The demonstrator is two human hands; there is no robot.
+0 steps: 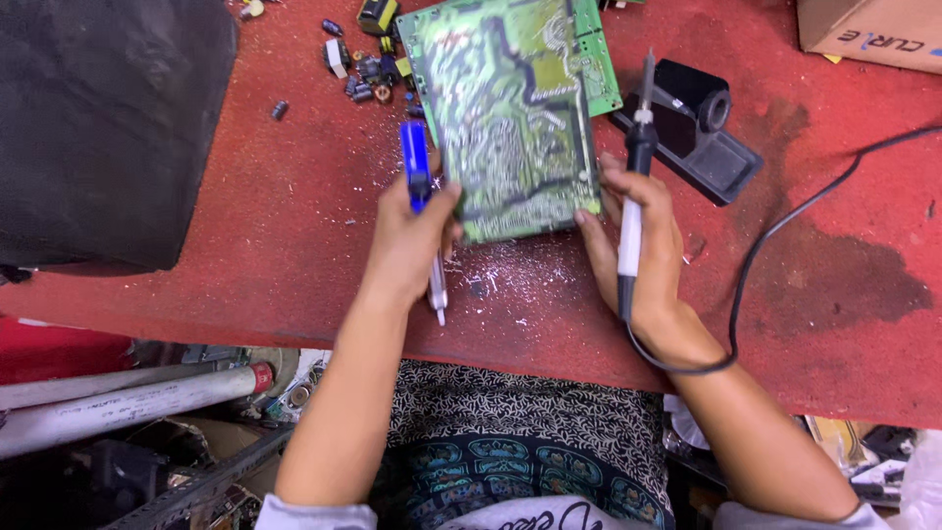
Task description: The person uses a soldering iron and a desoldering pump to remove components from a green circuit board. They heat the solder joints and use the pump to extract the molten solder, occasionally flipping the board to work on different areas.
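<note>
Lower centre of the frame: the left hand [412, 231] is closed around a blue pump [420, 186], its metal end pointing down toward the near table edge; the thumb is resting against the left edge of the board [510, 118]. The right hand [643, 236] is gripping an iron [633, 186] upright, tip toward the top of the frame, while its fingers are touching the board's lower right corner. A cord [775, 236] is trailing from the iron's base around the wrist and off to the right.

The board is lying solder side up, centre to upper centre, on the red table [245, 245]. Solder flecks are scattered just below it.

Judgement: the board is best steadied by both hands before the tip is lowered; the cord is best kept off the board.

Farther up: a stand [702, 128] beside the iron, loose parts [368, 69] at the board's upper left.
</note>
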